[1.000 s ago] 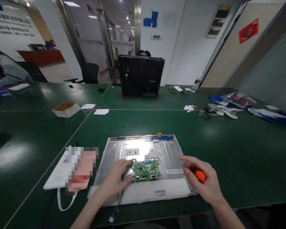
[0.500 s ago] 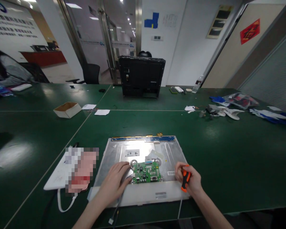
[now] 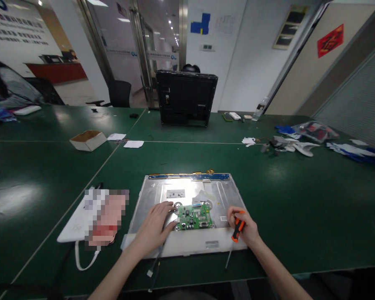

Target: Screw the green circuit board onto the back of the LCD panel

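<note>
A flat metal display panel (image 3: 143, 200) lies back side up on the table in front of me. On its middle sits a green circuit board (image 3: 194, 216). My left hand (image 3: 154, 225) rests flat on the panel, its fingers stretched toward the board's left edge, the tips at or against it. A dark cable with a white connector (image 3: 150, 273) runs out from under that hand over the front edge. At the panel's right side, my right hand (image 3: 244, 225) is wrapped around an orange and black screwdriver (image 3: 238, 228). Its shaft points down toward me, clear of the board.
Left of the panel lie a white slab (image 3: 78, 223) and a pixelated pinkish item (image 3: 108, 221) with a white cable. Farther off stand an open cardboard box (image 3: 88, 141) and a black monitor housing (image 3: 187, 98). Gloves (image 3: 303, 148) and a bottle (image 3: 260, 109) are at the back right.
My right hand has tilted the screwdriver, so its shaft slants more to the left. My left hand stays by the board's left edge. A person's hand at the far left has gone from view.
</note>
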`<move>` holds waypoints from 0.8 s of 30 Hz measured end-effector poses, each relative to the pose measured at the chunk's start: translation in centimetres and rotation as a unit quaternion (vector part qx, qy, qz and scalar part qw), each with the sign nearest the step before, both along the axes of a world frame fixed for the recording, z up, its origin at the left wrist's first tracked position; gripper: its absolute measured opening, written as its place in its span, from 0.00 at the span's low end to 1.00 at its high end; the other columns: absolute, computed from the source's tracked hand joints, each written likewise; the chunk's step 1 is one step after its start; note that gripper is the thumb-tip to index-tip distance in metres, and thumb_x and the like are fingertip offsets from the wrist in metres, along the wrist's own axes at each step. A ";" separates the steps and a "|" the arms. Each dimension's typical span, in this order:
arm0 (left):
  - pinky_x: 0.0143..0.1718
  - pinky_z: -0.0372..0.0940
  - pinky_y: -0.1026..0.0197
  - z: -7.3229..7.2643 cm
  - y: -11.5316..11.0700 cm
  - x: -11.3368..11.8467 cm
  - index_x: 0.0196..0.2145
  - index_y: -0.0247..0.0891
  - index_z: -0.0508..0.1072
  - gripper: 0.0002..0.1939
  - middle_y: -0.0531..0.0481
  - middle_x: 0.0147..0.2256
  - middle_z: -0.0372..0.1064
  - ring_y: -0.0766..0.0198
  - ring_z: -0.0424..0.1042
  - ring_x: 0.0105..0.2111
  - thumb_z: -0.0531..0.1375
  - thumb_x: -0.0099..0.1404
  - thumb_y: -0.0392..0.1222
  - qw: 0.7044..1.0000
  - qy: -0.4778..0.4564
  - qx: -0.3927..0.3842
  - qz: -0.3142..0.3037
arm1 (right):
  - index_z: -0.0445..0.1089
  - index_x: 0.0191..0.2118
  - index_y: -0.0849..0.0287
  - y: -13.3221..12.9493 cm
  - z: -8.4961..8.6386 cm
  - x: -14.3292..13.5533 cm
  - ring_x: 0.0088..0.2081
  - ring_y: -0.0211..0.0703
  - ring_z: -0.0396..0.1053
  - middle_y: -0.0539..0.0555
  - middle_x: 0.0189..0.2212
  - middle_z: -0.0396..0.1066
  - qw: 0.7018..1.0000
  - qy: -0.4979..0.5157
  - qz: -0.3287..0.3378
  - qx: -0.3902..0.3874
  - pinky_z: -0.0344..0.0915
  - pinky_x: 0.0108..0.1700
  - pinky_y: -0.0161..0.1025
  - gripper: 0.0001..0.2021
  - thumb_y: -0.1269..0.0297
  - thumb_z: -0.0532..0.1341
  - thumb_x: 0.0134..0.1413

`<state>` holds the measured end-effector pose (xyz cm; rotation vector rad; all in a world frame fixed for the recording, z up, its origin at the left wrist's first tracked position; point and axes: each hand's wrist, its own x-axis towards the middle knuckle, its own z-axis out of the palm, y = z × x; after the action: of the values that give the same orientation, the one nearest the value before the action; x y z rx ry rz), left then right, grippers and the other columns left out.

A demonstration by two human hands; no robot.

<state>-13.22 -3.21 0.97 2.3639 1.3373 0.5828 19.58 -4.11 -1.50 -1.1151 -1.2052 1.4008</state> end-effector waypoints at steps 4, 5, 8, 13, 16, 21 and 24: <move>0.57 0.54 0.44 -0.2 0.6 0.9 0.51 0.41 0.64 0.16 0.44 0.53 0.63 0.52 0.60 0.55 0.54 0.66 0.44 1.000 -0.004 0.004 -0.002 | 0.63 0.23 0.58 1.0 0.7 0.3 0.15 0.37 0.48 0.47 0.11 0.52 1.000 0.016 0.003 -0.011 0.46 0.21 0.36 0.12 0.58 0.49 0.47; 0.57 0.54 0.44 -0.2 0.8 1.2 0.51 0.41 0.64 0.16 0.44 0.53 0.63 0.52 0.60 0.55 0.55 0.65 0.44 1.000 -0.005 0.005 -0.002 | 0.63 0.23 0.58 1.3 1.0 0.4 0.15 0.36 0.47 0.47 0.11 0.52 1.000 0.022 0.005 -0.016 0.45 0.20 0.36 0.12 0.58 0.49 0.48; 0.58 0.53 0.44 -0.2 1.0 1.9 0.50 0.41 0.64 0.15 0.45 0.53 0.63 0.52 0.60 0.56 0.54 0.66 0.43 1.000 -0.008 0.003 -0.001 | 0.64 0.25 0.59 2.7 2.0 0.2 0.14 0.35 0.46 0.46 0.11 0.53 0.998 0.044 0.023 -0.032 0.43 0.18 0.35 0.12 0.59 0.49 0.49; 0.55 0.56 0.44 0.0 1.2 2.3 0.50 0.42 0.65 0.18 0.44 0.52 0.64 0.51 0.62 0.53 0.58 0.63 0.45 0.999 -0.050 -0.017 0.014 | 0.66 0.25 0.61 5.8 3.4 -0.7 0.16 0.34 0.50 0.47 0.13 0.57 0.993 0.080 0.066 -0.047 0.45 0.18 0.33 0.10 0.60 0.54 0.46; 0.46 0.63 0.49 0.5 1.8 2.4 0.48 0.39 0.66 0.19 0.42 0.46 0.68 0.52 0.68 0.45 0.59 0.61 0.46 0.993 -0.086 -0.058 0.049 | 0.65 0.25 0.60 7.8 3.7 -1.1 0.14 0.32 0.49 0.46 0.12 0.56 0.989 0.104 0.077 -0.068 0.44 0.17 0.32 0.11 0.57 0.54 0.47; 0.35 0.64 0.59 1.6 5.1 2.9 0.40 0.38 0.69 0.11 0.46 0.36 0.71 0.58 0.70 0.35 0.55 0.64 0.46 0.986 -0.099 -0.089 0.100 | 0.66 0.25 0.59 10.2 3.0 -1.7 0.12 0.29 0.47 0.44 0.12 0.57 0.981 0.136 0.073 -0.118 0.40 0.14 0.30 0.11 0.56 0.58 0.47; 0.34 0.60 0.60 1.8 7.8 3.3 0.36 0.37 0.70 0.08 0.48 0.33 0.71 0.59 0.69 0.33 0.56 0.61 0.43 0.993 -0.045 -0.060 0.092 | 0.66 0.25 0.59 10.9 2.3 -1.9 0.13 0.28 0.48 0.45 0.14 0.60 0.977 0.157 0.058 -0.134 0.41 0.14 0.30 0.12 0.55 0.60 0.45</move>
<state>-9.94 4.62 2.72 2.1099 1.5147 0.6345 17.68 6.81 0.81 -0.9661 -0.8848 1.7938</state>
